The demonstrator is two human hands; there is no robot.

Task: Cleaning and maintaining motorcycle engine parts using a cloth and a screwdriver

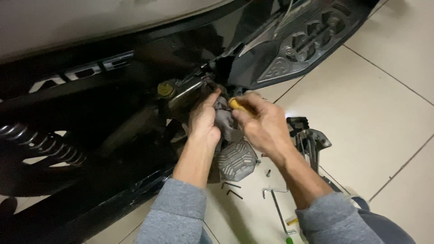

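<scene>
Left hand (204,121): your fingers clasp the grey rag (223,118) at the scooter's engine (185,92).
Right hand (262,123): you grasp the yellow-handled tool (236,104).
Floor, near: hex keys (276,203).

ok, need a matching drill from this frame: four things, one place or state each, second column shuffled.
1. right hand
2. left hand
3. hex keys
4. coil spring

A. on the tile floor between the forearms
B. far left, under the scooter body
C. grips a yellow-handled tool
D. pressed on a grey rag

Pairs: 1-C, 2-D, 3-A, 4-B
</scene>
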